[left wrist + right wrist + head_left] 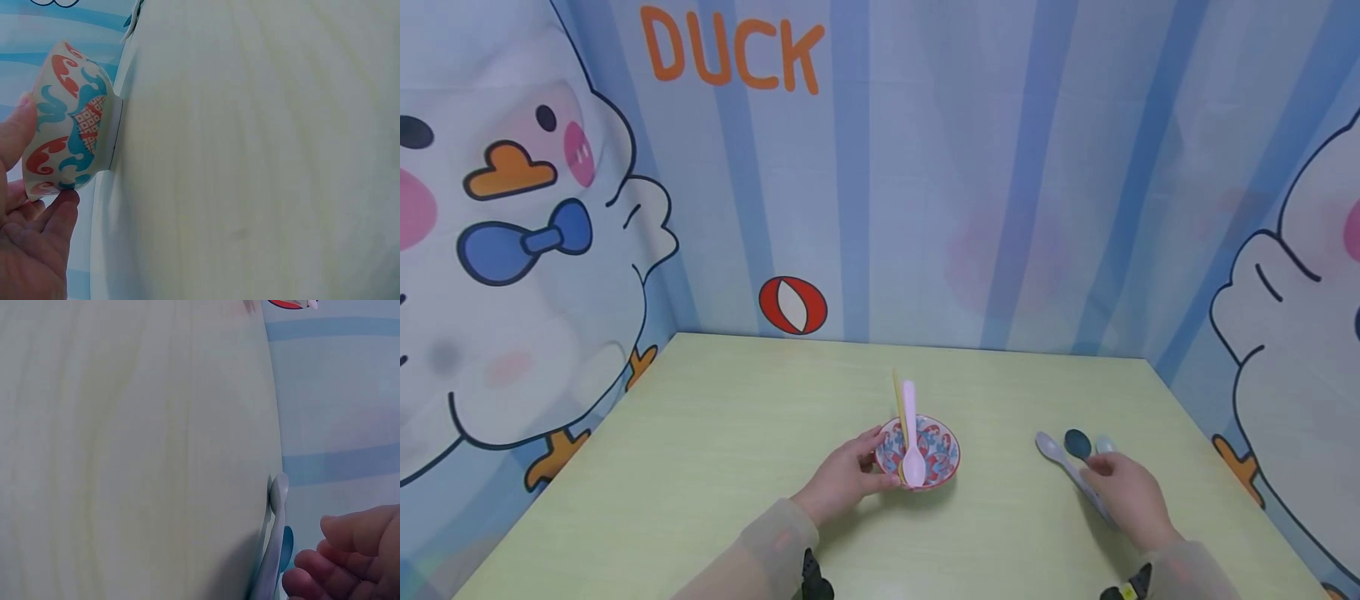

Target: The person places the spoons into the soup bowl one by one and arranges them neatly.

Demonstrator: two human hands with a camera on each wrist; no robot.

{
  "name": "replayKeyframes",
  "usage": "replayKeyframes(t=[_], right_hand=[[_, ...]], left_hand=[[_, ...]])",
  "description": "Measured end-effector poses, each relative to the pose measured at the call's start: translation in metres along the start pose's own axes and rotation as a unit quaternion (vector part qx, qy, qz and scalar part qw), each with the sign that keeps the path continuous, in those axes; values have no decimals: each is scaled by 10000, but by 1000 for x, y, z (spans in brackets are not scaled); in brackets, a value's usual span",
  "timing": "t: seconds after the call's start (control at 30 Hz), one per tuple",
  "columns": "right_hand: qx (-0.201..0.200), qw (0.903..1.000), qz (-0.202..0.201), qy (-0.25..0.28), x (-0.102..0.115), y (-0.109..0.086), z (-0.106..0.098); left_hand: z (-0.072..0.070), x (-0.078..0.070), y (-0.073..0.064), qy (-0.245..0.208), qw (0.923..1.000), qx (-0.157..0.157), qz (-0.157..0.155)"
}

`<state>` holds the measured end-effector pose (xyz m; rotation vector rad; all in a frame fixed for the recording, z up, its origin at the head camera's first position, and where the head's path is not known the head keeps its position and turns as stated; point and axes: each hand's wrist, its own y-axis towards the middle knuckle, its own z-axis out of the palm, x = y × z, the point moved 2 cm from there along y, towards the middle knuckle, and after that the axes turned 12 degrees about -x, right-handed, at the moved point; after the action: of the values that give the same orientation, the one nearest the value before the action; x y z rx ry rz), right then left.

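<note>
In the head view my left hand (pixel 842 473) grips the left side of a small patterned bowl (pixel 936 450) with a red rim. The left wrist view shows thumb and fingers on the outside of the bowl (pixel 78 125). A pink spoon (pixel 913 462) and a thin yellow utensil (pixel 898 402) lean in the bowl, handles pointing away. My right hand (pixel 1127 498) is over several spoons at the right. Close by its fingertips are a dark teal spoon (pixel 1077 443) and a pale spoon (pixel 1104 444). A lilac-grey spoon (pixel 1056 452) lies to their left. In the right wrist view, thumb and fingers are apart.
The pale yellow-green table (pixel 760 400) meets a blue striped cloth backdrop (pixel 917 167) at its far edge. Printed duck cloth (pixel 512 333) stands along the left side, and similar cloth (pixel 1292 400) along the right.
</note>
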<state>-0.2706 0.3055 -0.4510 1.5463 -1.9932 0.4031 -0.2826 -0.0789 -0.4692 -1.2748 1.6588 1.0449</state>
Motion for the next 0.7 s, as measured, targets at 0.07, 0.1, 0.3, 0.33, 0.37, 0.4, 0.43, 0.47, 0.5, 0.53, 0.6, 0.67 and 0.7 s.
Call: replayKeyframes(t=[0.07, 0.1, 0.3, 0.33, 0.37, 0.4, 0.43, 0.47, 0.5, 0.53, 0.6, 0.67, 0.7], right_hand=[[57, 9999, 145, -67, -2, 1, 1], [101, 9996, 247, -92, -3, 1, 1], [290, 9977, 381, -478, -5, 2, 4], [289, 9974, 321, -585, -5, 2, 4], [290, 9969, 272, -672, -5, 2, 4], [282, 9965, 216, -755, -6, 2, 4], [295, 9961, 170, -819, -6, 2, 5], [296, 9957, 149, -870, -6, 2, 5], [297, 9953, 141, -914, -6, 2, 5], [310, 9949, 140, -945, -5, 2, 5], [338, 9947, 120, -966, -5, 1, 5], [348, 9945, 94, -982, -4, 1, 5], [354, 9945, 59, -983, -4, 1, 5]], left_hand=[[0, 0, 0, -20, 10000, -2, 5], [0, -1, 0, -12, 10000, -3, 6], [0, 0, 2, 114, 9999, 16, 31], [0, 0, 2, 143, 9999, 19, 22], [0, 1, 2, 175, 9998, 17, 13], [0, 1, 2, 201, 9998, 18, -4], [1, 1, 2, 222, 9997, 18, 16], [1, 1, 2, 239, 9997, 13, -2], [1, 1, 2, 247, 9997, 6, -9], [1, 1, 2, 252, 9997, 2, -22], [1, 1, 2, 232, 9997, -3, -15], [1, 1, 3, 210, 9998, -7, -32], [0, 1, 2, 194, 9998, -5, -16]])
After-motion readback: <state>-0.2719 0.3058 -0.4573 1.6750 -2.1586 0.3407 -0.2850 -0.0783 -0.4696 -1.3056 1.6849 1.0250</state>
